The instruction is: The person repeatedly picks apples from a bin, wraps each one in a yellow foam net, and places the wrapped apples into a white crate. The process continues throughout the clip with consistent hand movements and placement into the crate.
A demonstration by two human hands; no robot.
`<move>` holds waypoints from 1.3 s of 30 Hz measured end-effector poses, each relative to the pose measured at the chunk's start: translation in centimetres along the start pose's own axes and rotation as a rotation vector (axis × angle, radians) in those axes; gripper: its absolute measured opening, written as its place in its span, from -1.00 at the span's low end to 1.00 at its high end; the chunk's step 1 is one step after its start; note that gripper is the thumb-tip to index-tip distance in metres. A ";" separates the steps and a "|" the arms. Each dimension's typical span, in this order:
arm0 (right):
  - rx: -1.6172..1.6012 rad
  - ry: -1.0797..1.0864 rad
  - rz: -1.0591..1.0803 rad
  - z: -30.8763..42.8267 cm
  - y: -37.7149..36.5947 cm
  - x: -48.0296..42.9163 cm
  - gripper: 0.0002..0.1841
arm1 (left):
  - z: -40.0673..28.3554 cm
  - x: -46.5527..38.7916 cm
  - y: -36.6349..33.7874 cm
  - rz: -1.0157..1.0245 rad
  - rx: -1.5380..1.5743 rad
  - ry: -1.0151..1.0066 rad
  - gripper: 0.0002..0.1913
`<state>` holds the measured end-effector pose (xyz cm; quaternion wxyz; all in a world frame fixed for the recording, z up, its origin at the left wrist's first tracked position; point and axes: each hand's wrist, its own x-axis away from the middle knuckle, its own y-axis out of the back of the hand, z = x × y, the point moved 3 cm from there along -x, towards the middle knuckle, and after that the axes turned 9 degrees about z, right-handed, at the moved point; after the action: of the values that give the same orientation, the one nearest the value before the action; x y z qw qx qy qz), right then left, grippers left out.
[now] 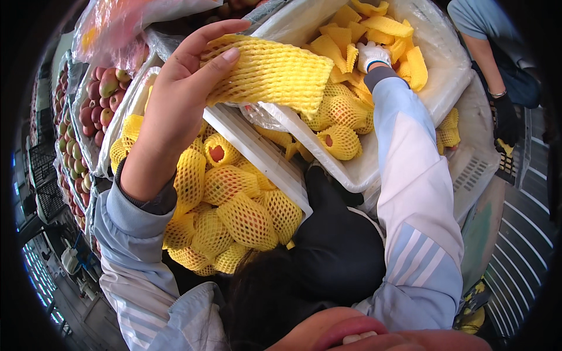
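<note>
My bare left hand pinches a yellow foam net sleeve between thumb and fingers, above the crates. The sleeve hangs flattened towards the right. In a white knit glove, my right hand reaches among loose yellow foam nets inside a plastic-lined white crate. Its fingers are partly hidden, so its grip is unclear. Several reddish fruits in foam nets lie nearer me in that crate. More netted fruits are heaped beneath my left forearm, beside a white crate edge.
Lined crates of bare red and green apples stand at the left. A clear plastic bag lies at the upper left. At the right is another person's black-gloved hand, near a ribbed grey surface. My dark-clothed leg is below the crates.
</note>
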<state>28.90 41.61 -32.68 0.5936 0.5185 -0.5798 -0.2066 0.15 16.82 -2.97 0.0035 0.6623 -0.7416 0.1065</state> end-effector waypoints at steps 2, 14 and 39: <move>-0.035 0.055 0.111 0.3 0.5 1.5 -0.45 | -0.1 -0.1 -0.2 -0.027 -0.005 -0.026 -0.64; -0.599 0.028 -0.348 -7.6 16.4 10.6 -0.12 | 0.4 0.2 -1.1 -0.150 -0.640 0.069 -0.51; -2.162 1.109 0.191 5.4 15.8 37.2 -0.33 | -3.6 8.5 -13.0 0.303 0.122 -0.390 0.18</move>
<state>27.36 14.04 -2.63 0.8992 -0.2698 0.1875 -0.2890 11.38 7.73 3.82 -0.1958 0.5504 -0.8114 0.0204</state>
